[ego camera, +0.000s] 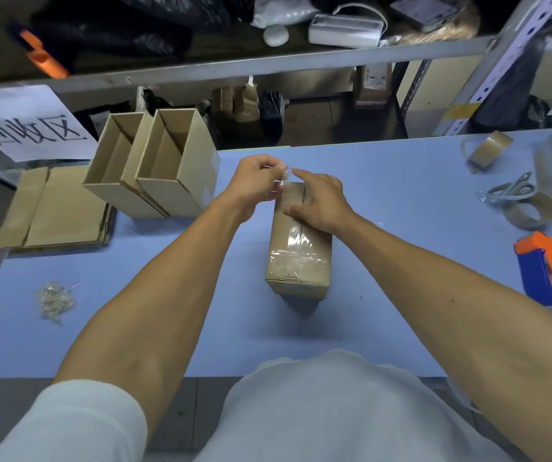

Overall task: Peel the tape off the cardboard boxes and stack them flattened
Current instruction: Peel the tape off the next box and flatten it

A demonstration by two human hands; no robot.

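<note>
Left fingers point(276, 169) pinching tape point(283, 181), 1 sealed box point(296, 258), 2 open boxes point(154, 165)

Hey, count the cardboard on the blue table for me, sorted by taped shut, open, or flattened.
Taped box: 1
Open boxes: 2
Flattened stack: 1, sheets inside uncountable
Total: 4

Head view: single wide-angle camera, worn on head.
Facing: forward and down onto blue table point(401, 201).
Range: close, arm's reach.
</note>
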